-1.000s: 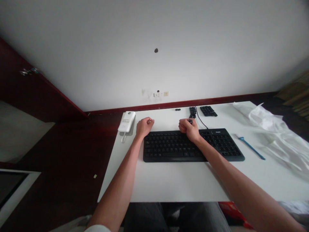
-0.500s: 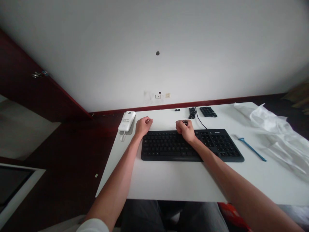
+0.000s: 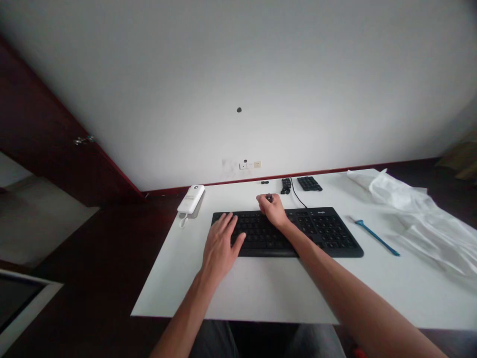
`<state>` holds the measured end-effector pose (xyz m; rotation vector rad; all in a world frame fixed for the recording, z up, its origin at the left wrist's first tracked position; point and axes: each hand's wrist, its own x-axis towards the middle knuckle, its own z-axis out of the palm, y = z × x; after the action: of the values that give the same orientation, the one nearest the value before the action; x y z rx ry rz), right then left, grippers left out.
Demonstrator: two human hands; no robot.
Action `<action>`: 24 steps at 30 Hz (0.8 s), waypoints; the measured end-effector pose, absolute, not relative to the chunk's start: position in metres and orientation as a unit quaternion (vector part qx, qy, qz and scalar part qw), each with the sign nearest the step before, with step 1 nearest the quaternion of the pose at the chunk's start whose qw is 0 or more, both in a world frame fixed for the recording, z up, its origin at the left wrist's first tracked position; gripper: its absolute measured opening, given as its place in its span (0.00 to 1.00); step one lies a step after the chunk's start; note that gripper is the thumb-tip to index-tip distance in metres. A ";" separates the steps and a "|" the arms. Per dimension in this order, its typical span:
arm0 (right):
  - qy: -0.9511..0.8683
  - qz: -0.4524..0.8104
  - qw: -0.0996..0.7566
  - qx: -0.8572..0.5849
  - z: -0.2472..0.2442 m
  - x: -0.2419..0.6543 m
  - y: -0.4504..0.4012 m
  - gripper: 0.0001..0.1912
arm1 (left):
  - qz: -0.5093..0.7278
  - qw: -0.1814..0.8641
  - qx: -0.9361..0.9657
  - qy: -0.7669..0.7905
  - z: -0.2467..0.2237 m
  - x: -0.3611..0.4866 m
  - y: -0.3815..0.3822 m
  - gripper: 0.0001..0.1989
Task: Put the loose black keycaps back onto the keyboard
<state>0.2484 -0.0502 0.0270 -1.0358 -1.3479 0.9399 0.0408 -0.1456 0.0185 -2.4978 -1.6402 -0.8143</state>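
Observation:
A black keyboard (image 3: 261, 243) lies on the white table. My left hand (image 3: 220, 243) rests palm down over the keyboard's left end, its fingers spread and holding nothing. Above the middle top edge of the keyboard, my right hand (image 3: 273, 210) is closed around small dark keycaps (image 3: 269, 198), partly hidden by the fingers. Behind the keyboard are a small group of loose black keycaps (image 3: 285, 186), a larger block of them (image 3: 309, 184) and a tiny pair (image 3: 265, 182).
A white power bank (image 3: 191, 199) with a loop cable stands at the table's (image 3: 261, 293) back left. To the right of the keyboard lies a blue brush (image 3: 377, 237), beside crumpled white plastic (image 3: 421, 214). A dark cable runs back from the keyboard.
My left hand has opened and moved down from behind the keyboard's left corner onto its keys. My right hand stays closed on the keycaps. The camera view has tilted upward.

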 end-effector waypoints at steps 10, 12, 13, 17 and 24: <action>-0.545 0.418 0.584 -0.432 0.019 0.250 -0.046 0.22 | -0.201 0.094 -0.803 -0.554 -0.006 0.043 -0.187 0.33; -0.542 0.419 0.586 -0.433 0.017 0.250 -0.045 0.22 | -0.204 0.091 -0.801 -0.555 -0.004 0.045 -0.187 0.32; -0.540 0.420 0.587 -0.432 0.017 0.250 -0.044 0.22 | -0.203 0.089 -0.801 -0.557 -0.003 0.045 -0.187 0.32; -0.541 0.422 0.587 -0.430 0.015 0.250 -0.043 0.23 | -0.185 0.079 -0.799 -0.566 -0.002 0.047 -0.191 0.34; -0.545 0.415 0.588 -0.430 0.017 0.250 -0.046 0.23 | -0.159 0.078 -0.805 -0.567 -0.004 0.047 -0.194 0.43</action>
<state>0.2500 -0.0456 0.0173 -1.0023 -1.2709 0.9663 0.0473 -0.1938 -0.0042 -2.4099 -1.6975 -0.4764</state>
